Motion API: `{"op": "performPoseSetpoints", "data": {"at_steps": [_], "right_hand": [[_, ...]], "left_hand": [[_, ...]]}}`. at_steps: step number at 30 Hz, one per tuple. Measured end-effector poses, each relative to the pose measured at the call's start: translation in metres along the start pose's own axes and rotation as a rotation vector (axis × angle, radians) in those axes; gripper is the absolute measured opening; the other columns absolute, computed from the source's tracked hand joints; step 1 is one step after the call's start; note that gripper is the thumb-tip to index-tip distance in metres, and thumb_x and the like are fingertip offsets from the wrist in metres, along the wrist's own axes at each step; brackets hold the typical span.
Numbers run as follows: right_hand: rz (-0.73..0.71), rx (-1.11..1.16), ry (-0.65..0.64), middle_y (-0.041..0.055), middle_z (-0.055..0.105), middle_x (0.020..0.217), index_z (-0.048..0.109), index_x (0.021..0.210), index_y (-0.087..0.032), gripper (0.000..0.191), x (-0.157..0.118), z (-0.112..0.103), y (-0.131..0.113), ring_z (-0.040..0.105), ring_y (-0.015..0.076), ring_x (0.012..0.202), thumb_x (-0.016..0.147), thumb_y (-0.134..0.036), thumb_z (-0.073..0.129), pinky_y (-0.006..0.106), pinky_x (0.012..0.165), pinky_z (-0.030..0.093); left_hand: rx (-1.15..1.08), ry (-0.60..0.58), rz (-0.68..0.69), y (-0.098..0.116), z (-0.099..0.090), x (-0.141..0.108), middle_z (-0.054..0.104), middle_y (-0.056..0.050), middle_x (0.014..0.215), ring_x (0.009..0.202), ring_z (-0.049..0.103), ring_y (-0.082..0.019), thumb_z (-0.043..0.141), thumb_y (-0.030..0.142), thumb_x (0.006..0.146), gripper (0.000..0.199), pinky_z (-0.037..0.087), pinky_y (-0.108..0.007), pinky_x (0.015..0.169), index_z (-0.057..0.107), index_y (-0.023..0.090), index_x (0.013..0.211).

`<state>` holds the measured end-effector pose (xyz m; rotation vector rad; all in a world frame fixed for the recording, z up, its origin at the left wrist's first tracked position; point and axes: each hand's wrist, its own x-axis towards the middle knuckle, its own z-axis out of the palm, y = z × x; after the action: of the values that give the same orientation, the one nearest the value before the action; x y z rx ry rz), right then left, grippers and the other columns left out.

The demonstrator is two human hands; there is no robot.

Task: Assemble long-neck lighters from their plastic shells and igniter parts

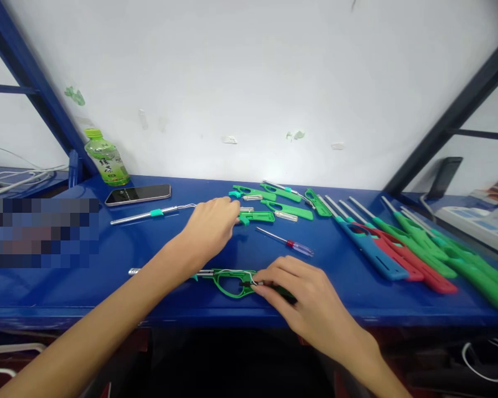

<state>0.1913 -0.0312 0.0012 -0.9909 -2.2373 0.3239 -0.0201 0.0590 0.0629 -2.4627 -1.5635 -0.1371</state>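
My right hand [301,290] pinches a small dark part inside an opened green lighter body [234,287] near the table's front edge. That body has a metal tube at its left end and a thin white wire along its top. My left hand [211,224] reaches over the loose green pieces behind it, its fingers bent down beside a green shell half [259,216]; its fingertips are mostly hidden. More green shells [292,210] with clear inserts lie at the back. A screwdriver [301,247] with a purple and red handle rests between the two groups.
On the blue table [128,243], a metal tube [143,216] with a wire lies at left, near a phone [139,194] and a green bottle [107,157]. Blue, red and green lighters [373,251] lie at right. A white wall [253,83] rises behind.
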Motion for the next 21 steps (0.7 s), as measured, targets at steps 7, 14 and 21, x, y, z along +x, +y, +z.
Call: {"op": "performPoseSetpoints", "data": {"at_steps": [7, 14, 21], "right_hand": [[0.027, 0.019, -0.013, 0.0011, 0.078, 0.102, 0.076, 0.11, -0.025, 0.011, -0.001, 0.0, 0.0, 0.071, 0.0177, 0.09, 0.107, -0.028, 0.065, 0.032, 0.083, 0.053], [-0.002, 0.026, 0.022, 0.0009, 0.078, 0.099, 0.075, 0.108, -0.023, 0.011, 0.0, 0.0, 0.0, 0.07, 0.0164, 0.085, 0.107, -0.026, 0.064, 0.032, 0.08, 0.052], [0.009, 0.039, 0.005, -0.0005, 0.078, 0.1, 0.074, 0.11, -0.023, 0.009, 0.0, 0.0, 0.0, 0.069, 0.016, 0.086, 0.107, -0.025, 0.065, 0.032, 0.082, 0.052]], "left_hand": [[-0.154, 0.091, 0.153, -0.015, 0.002, -0.085, 0.061, -0.002, 0.09, 0.077, 0.059, -0.021, 0.052, 0.018, 0.108, 0.014, 0.037, -0.031, 0.059, 0.061, 0.022, 0.097], [-0.147, 0.147, 0.213, -0.011, 0.024, -0.11, 0.061, -0.004, 0.091, 0.084, 0.055, -0.024, 0.047, 0.015, 0.109, 0.022, 0.036, -0.035, 0.065, 0.061, 0.022, 0.094], [-0.079, 0.156, 0.226, 0.006, 0.019, -0.105, 0.061, -0.006, 0.09, 0.081, 0.053, -0.025, 0.042, 0.01, 0.108, 0.03, 0.036, -0.036, 0.062, 0.064, 0.02, 0.09]]}}
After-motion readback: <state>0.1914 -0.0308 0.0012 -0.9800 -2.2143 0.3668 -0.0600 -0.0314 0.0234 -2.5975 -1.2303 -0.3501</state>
